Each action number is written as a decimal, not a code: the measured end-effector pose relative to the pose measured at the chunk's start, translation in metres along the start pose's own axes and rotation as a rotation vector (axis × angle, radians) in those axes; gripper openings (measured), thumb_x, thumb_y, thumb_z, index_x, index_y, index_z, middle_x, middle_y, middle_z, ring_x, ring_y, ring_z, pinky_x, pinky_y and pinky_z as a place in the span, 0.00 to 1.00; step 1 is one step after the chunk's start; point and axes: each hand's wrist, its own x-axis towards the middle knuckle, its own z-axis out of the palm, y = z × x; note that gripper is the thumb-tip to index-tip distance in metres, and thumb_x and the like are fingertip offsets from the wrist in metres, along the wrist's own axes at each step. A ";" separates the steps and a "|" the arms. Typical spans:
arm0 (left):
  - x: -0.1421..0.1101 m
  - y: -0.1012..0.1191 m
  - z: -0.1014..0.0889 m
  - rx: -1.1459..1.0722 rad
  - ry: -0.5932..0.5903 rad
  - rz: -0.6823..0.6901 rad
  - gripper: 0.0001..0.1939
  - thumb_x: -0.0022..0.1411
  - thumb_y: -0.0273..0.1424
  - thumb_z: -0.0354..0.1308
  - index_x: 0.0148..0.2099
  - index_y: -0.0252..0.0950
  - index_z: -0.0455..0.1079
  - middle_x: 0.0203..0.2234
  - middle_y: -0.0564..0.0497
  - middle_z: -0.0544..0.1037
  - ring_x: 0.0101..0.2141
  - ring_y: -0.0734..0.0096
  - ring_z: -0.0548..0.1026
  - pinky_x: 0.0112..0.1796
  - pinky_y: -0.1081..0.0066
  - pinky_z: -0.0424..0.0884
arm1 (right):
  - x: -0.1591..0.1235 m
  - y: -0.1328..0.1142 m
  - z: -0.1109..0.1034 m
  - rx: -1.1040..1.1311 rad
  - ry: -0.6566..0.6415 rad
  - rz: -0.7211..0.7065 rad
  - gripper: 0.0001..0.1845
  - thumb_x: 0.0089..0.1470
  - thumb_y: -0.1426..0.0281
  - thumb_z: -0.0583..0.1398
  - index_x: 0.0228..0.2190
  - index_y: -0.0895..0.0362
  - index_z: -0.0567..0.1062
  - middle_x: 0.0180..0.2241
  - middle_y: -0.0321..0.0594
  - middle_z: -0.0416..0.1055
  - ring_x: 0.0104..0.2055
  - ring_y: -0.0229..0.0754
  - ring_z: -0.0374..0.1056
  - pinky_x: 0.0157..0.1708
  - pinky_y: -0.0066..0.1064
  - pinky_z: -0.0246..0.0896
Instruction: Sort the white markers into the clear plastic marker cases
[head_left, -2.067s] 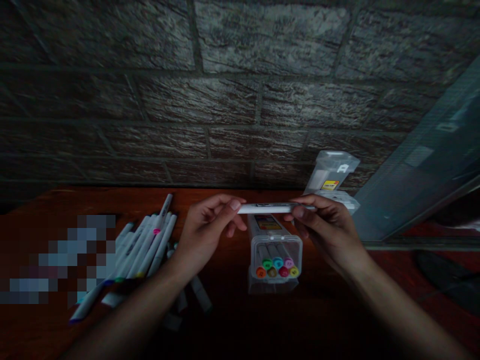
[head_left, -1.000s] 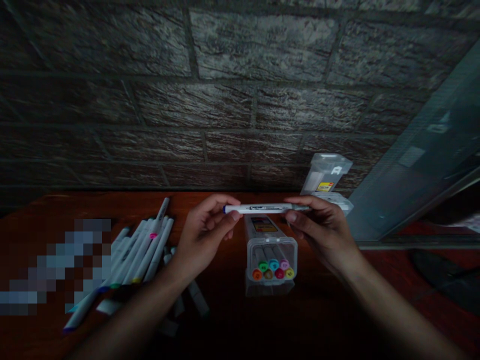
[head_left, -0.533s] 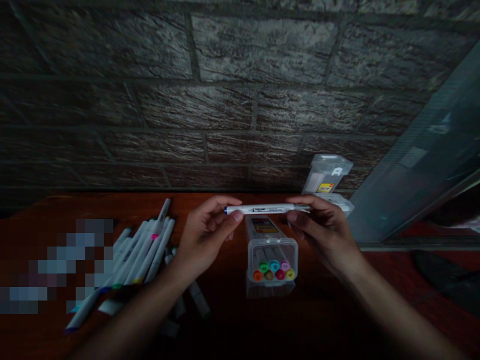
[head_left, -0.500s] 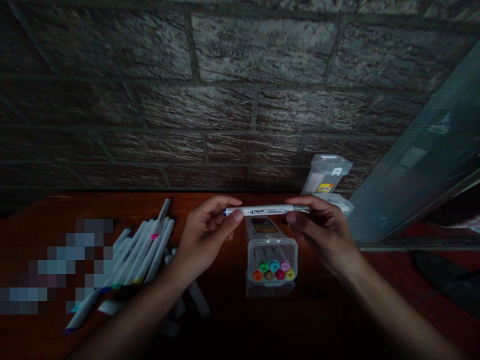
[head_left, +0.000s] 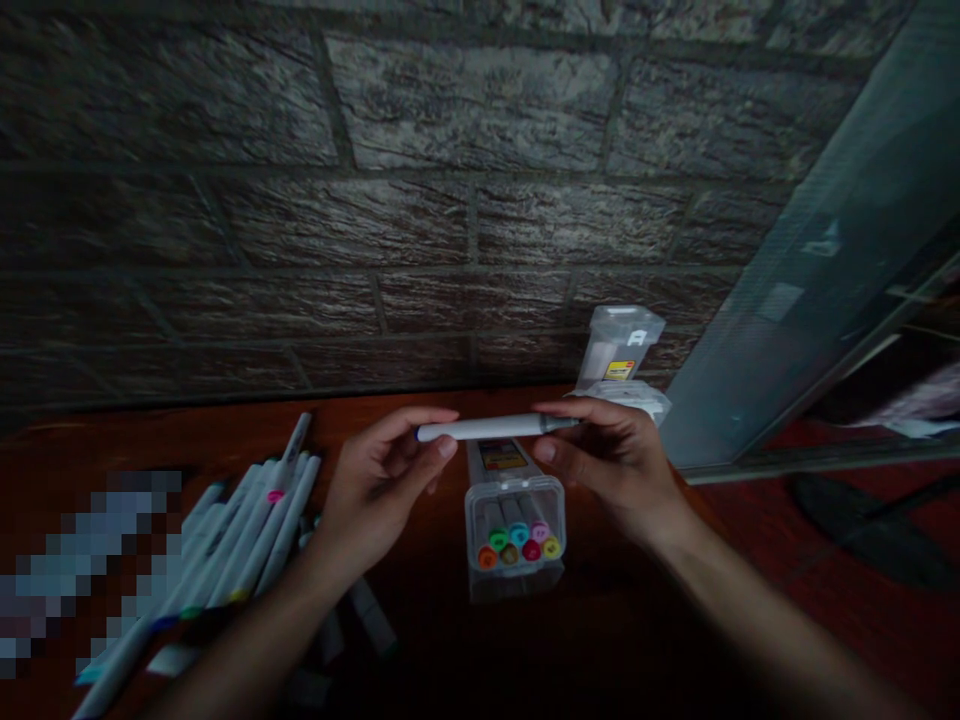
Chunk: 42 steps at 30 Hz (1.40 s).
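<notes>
A white marker (head_left: 487,429) is held level in the air between both hands. My left hand (head_left: 386,475) pinches its dark blue end between thumb and fingers. At the grey end, my right hand (head_left: 611,460) has its thumb and fingers closed round the barrel. Just below and behind the marker lies a clear plastic case (head_left: 516,578), its open end facing me. Several markers with coloured, numbered ends, among them an orange one (head_left: 487,557) and a green one (head_left: 499,538), are stacked inside it.
Loose white markers (head_left: 247,540) lie in a pile at the left of the brown table (head_left: 360,415). Further clear cases (head_left: 621,345) stand at the back right. A stone-block wall (head_left: 480,220) rises behind, with a grey metal frame (head_left: 780,250) at right.
The marker has turned about its length: its printed label no longer shows, and a plain white side faces me. The whole view has shifted, moving things slightly left.
</notes>
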 end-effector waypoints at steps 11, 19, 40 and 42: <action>-0.004 0.002 0.003 0.175 -0.038 0.096 0.09 0.61 0.30 0.70 0.45 0.41 0.83 0.37 0.48 0.87 0.34 0.65 0.84 0.34 0.70 0.81 | -0.003 -0.004 0.003 -0.030 0.015 -0.063 0.12 0.48 0.69 0.75 0.37 0.47 0.87 0.24 0.33 0.79 0.21 0.36 0.69 0.20 0.28 0.66; -0.008 0.003 0.006 0.189 -0.030 0.119 0.09 0.61 0.29 0.70 0.45 0.40 0.83 0.40 0.48 0.88 0.41 0.62 0.85 0.44 0.65 0.82 | 0.001 -0.007 0.002 0.016 0.028 -0.068 0.10 0.49 0.72 0.75 0.36 0.49 0.87 0.21 0.32 0.76 0.18 0.33 0.64 0.18 0.26 0.58; -0.020 0.016 0.011 0.068 0.136 0.478 0.15 0.57 0.23 0.74 0.47 0.40 0.84 0.34 0.49 0.87 0.32 0.69 0.83 0.33 0.72 0.79 | -0.004 -0.004 -0.008 -0.855 -0.006 -0.628 0.24 0.55 0.72 0.72 0.53 0.48 0.81 0.54 0.45 0.76 0.55 0.52 0.72 0.53 0.46 0.67; -0.020 0.018 0.009 0.118 0.137 0.531 0.15 0.58 0.24 0.74 0.48 0.39 0.84 0.33 0.48 0.86 0.31 0.70 0.82 0.31 0.72 0.77 | -0.006 -0.013 -0.001 -0.922 -0.073 -0.709 0.25 0.56 0.74 0.71 0.55 0.50 0.79 0.53 0.47 0.76 0.54 0.53 0.72 0.51 0.46 0.68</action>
